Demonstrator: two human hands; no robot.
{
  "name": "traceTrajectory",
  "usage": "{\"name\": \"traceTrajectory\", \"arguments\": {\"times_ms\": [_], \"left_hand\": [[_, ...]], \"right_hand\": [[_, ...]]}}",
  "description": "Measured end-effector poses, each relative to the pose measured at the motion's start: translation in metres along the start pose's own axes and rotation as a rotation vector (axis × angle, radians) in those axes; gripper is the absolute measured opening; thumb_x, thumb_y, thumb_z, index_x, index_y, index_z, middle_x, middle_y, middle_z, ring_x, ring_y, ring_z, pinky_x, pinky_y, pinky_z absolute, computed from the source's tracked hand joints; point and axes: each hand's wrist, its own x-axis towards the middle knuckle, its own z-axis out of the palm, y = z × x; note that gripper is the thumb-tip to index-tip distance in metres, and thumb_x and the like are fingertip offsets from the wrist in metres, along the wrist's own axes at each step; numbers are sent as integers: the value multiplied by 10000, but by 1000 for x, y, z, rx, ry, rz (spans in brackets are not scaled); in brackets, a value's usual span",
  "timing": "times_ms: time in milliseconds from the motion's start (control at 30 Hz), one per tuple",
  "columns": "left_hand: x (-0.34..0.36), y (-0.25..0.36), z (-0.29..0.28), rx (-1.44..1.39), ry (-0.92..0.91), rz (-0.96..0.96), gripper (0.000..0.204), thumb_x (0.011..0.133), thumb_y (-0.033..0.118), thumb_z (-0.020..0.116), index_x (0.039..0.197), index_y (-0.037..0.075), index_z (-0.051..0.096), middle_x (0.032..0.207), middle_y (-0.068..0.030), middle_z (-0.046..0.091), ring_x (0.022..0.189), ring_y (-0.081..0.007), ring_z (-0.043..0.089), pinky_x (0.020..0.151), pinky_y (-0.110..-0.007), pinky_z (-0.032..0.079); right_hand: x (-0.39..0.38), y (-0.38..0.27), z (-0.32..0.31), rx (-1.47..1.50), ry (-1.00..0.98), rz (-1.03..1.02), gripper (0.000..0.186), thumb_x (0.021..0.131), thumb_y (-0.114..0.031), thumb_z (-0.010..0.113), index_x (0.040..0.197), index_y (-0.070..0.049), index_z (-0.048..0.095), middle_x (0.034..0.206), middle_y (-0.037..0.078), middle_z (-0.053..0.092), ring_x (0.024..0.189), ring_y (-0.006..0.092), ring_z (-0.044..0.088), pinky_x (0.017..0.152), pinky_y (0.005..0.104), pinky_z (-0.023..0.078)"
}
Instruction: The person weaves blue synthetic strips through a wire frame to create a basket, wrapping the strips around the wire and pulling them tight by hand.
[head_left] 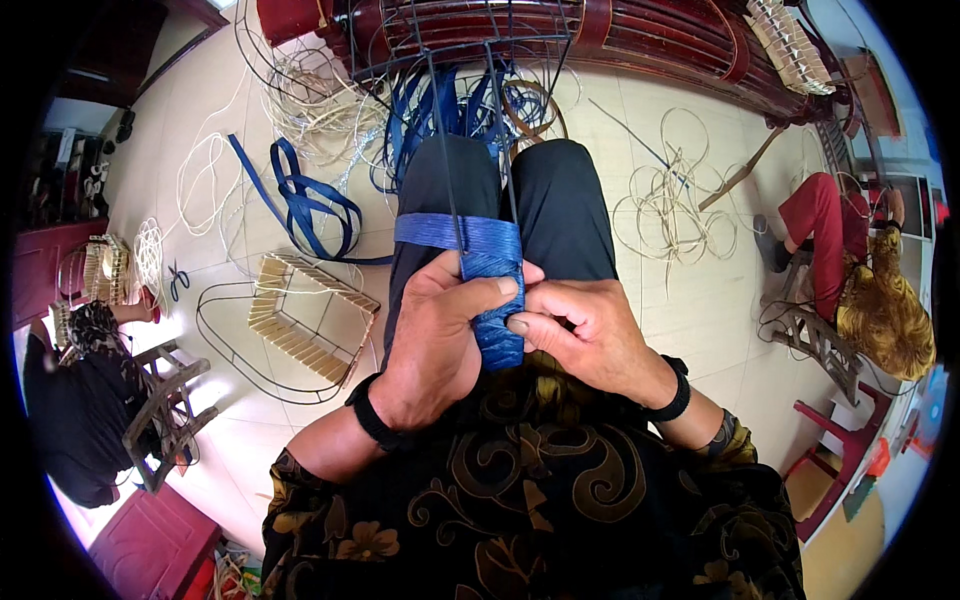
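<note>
Across my lap I see the wire frame [480, 120], its dark rods running from above my knees down toward my body, with a wide band of blue woven strip [462, 232] wrapped across 2 of the rods and a narrower wrapped column [497, 310] dropping from it between my hands. That column sits right in the middle of both grips, resting on my thighs. My left hand [440, 335] is curled around the left side of the column, the grip narrow and closed on it, thumb pressed flat over the blue wrapping near the top. My right hand [585, 335] meets it from the other side, fingers bent in tight, the grip pinched against the column's right edge with the thumb touching the strip. Beyond my knees, loose blue strips [305, 205] trail over the tiled floor [700, 310], and a half-woven pale frame [300, 320] lies to my left.
</note>
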Motion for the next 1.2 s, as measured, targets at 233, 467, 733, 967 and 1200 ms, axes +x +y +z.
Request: {"name": "traceTrajectory", "arguments": {"times_ms": [233, 467, 733, 967, 1200], "left_hand": [[5, -3, 3, -44, 6, 29, 164, 835, -9, 597, 991, -18, 646, 942, -124, 698, 847, -178, 663, 804, -299, 532], [4, 1, 14, -11, 68, 21, 173, 853, 11, 582, 1019, -23, 614, 879, -129, 681, 760, -202, 659, 740, -315, 539], [7, -1, 7, -79, -64, 55, 191, 909, -30, 514, 1100, -40, 516, 926, -160, 642, 712, -217, 646, 640, -312, 539], [8, -1, 9, -47, -27, 65, 220, 891, 3, 549, 1104, -35, 513, 879, -188, 655, 660, -263, 642, 620, -364, 533], [12, -2, 9, -44, -80, 64, 282, 890, -7, 529, 1167, -3, 472, 906, -178, 648, 684, -262, 645, 633, -364, 533]], "right_hand": [[8, 2, -12, 15, -44, -65, 276, 896, -197, 687, 710, -18, 588, 599, 102, 579, 510, 212, 588, 479, 329, 427], [41, 7, -30, 330, 86, 252, 278, 963, -286, 624, 879, -24, 672, 700, -10, 615, 627, 55, 554, 592, 215, 460], [49, 8, -29, 656, -100, 359, 231, 958, -250, 634, 885, -32, 662, 721, -8, 619, 666, 56, 550, 665, 221, 457], [56, 1, -31, 84, 123, 45, 151, 892, -170, 701, 909, -24, 663, 716, -4, 576, 616, 63, 500, 564, 222, 416], [78, -12, -42, -471, -72, -256, 198, 837, -219, 721, 925, -43, 695, 748, 91, 531, 638, 190, 540, 572, 308, 418]]}}
